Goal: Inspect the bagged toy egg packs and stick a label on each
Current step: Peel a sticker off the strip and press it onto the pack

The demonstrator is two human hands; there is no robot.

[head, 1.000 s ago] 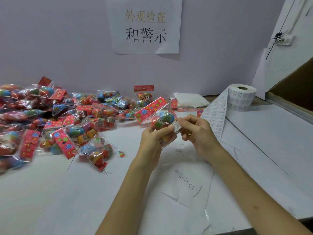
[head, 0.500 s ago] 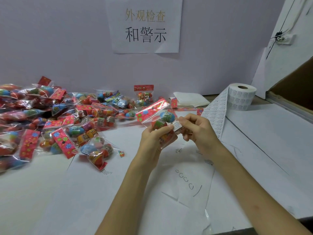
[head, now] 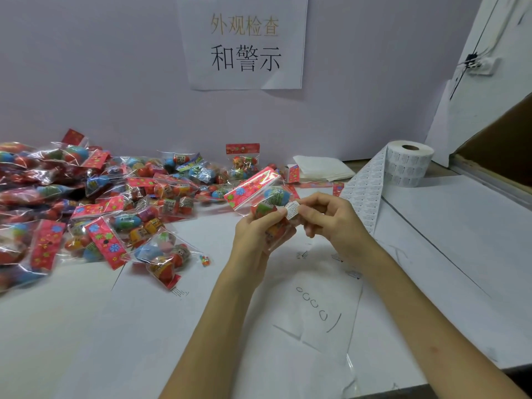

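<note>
Two fingertips (head: 305,205) of the right hand (head: 331,223), thumb and forefinger, pinched on a small white printed label (head: 291,210). Other fingers curled loosely beneath, holding nothing else. Label upright at the right edge of the held pack, touching its film or just off it; cannot tell which.

Left hand (head: 253,237) wrapped round the lower part of a clear plastic bag of coloured toy eggs with a red flowered header card (head: 253,191). Thumb laid across the front, fingers curled behind and largely hidden. Bag tilted, header card up and to the left, with a blue egg and a red-green egg visible through the film.

Both hands raised above the white table (head: 431,254), near its middle, knuckles close together. Forearms bare, running from the lower edge of the view and converging toward the pack.

Further out:
- Large heap of similar bagged egg packs (head: 95,203) across the left half of the table.
- One upright pack (head: 243,161) against the wall.
- White roll of labels (head: 408,165) at the right rear, its printed strip (head: 365,194) trailing down behind the right hand.
- Folded white sheet (head: 322,169) between heap and roll.
- Paper sign with Chinese characters (head: 244,44) on the pale wall above.
- Brown cardboard panel (head: 506,139) at the far right edge.
</note>
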